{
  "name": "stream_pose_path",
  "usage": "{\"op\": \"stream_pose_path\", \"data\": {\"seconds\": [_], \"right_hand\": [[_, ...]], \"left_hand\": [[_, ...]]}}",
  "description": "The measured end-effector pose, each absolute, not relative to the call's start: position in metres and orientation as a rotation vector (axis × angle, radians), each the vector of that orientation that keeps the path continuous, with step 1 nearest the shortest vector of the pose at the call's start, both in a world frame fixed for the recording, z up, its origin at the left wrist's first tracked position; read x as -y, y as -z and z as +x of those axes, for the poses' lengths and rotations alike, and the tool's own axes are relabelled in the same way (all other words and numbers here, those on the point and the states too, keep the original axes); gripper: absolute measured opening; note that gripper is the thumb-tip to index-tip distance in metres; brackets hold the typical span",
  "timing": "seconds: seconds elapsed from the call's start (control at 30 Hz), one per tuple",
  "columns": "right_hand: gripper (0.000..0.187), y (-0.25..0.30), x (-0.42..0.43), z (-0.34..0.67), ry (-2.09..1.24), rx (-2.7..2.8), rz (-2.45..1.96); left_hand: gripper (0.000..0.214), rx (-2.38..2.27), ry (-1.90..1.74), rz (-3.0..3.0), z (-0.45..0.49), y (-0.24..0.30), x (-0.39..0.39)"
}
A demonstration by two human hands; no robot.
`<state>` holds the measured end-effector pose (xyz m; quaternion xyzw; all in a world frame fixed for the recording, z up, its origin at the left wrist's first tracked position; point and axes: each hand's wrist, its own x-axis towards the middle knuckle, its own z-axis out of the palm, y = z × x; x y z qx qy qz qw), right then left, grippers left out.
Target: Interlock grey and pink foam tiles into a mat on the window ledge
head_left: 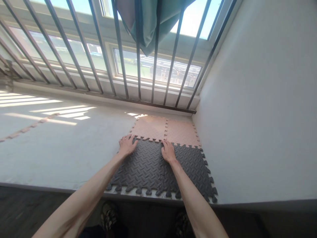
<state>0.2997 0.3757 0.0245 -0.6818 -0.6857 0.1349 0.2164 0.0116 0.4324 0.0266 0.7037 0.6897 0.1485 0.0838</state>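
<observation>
My left hand lies with fingers spread at the far left corner of a dark grey foam mat tile. My right hand presses at the far end of the seam between that tile and a second dark grey tile; its fingers are bent but I see nothing gripped in them. Beyond the grey tiles lie two pink foam tiles, a left one and a right one. Toothed edges meet between the grey and pink rows.
A white ledge carries the tiles, its front edge dropping to a dark floor. A pink toothed edge strip lies at the left. Metal railing bars stand before the windows, with green cloth behind. A white wall rises at the right.
</observation>
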Motion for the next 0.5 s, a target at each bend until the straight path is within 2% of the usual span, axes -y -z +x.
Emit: {"op": "stream_pose_path", "data": {"seconds": [0.3, 0.5], "right_hand": [[0.059, -0.035, -0.365, 0.29, -0.105, 2.137, -1.98], [0.063, -0.029, -0.358, 0.287, -0.065, 2.174, -1.989]], "left_hand": [[0.065, -2.011, -0.202, 2.362, 0.011, -0.026, -0.423], [0.072, -1.991, -0.234, 2.404, 0.008, -0.019, -0.416]]}}
